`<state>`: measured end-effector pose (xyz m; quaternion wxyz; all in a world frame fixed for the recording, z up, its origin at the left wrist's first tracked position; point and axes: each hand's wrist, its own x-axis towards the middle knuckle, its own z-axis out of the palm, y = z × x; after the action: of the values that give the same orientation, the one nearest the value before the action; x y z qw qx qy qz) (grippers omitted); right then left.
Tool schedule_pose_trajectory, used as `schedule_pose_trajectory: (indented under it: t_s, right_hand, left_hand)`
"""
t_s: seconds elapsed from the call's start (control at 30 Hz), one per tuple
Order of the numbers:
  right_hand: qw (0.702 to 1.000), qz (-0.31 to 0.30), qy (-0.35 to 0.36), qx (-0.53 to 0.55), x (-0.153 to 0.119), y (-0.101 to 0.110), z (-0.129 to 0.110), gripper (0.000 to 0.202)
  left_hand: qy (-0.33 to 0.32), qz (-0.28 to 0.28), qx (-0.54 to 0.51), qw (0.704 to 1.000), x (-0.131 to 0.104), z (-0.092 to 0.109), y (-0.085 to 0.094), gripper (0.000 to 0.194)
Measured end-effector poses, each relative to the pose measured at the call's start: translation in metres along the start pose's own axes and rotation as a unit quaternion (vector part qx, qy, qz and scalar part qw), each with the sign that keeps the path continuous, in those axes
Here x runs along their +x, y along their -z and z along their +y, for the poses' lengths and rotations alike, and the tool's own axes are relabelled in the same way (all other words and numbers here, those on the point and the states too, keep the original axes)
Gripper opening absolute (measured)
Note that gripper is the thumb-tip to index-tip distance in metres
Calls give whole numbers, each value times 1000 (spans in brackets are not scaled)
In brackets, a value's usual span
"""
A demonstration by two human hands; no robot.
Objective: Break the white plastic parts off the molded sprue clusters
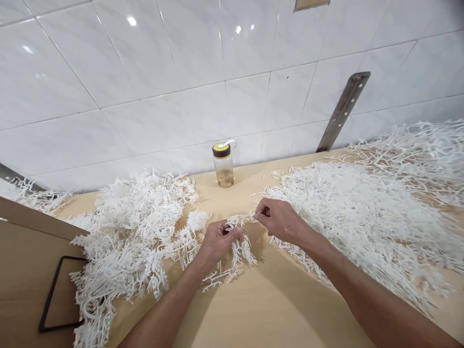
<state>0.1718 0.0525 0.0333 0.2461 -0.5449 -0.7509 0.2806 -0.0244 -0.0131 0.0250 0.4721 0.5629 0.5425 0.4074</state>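
Note:
My left hand (pixel 221 238) is closed on a white branching plastic piece (pixel 243 249), whose thin prongs hang below the fingers. My right hand (pixel 277 220) pinches the far end of a thin strand that runs from that piece; the fingertips partly hide the grip. To the left lies a heap of white branched pieces (pixel 134 232), with a smaller clump (pixel 197 220) reaching toward my left hand. A wide pile of fine white sprigs (pixel 355 212) spreads right beside my right hand. One loose branched piece (pixel 221 278) rests on the table under my left wrist.
A clear bottle (pixel 224 166) with a dark and yellow lid stands at the back of the wooden table (pixel 275 304), near the tiled wall (pixel 203 111). A metal bracket (pixel 344 111) leans up the wall. A wooden panel (pixel 32 275) with a black handle borders the left side.

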Motion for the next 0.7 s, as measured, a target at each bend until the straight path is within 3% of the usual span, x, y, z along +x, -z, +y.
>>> schedule_pose_trajectory:
  t_s: [0.13, 0.27, 0.5, 0.7]
  right_hand:
    - [993, -67, 61, -78, -12, 23, -2, 14]
    - [985, -99, 75, -124, -22, 33, -9, 31]
    - [992, -95, 88, 3, -21, 23, -36, 18]
    - [991, -111, 75, 27, -18, 11, -34, 16]
  left_hand:
    - [75, -57, -3, 995, 1, 1, 3, 35]
    - [100, -87, 1, 991, -2, 9, 4, 35]
    - [124, -128, 44, 983, -3, 10, 4, 33]
    - [110, -134, 39, 984, -4, 9, 1, 32]
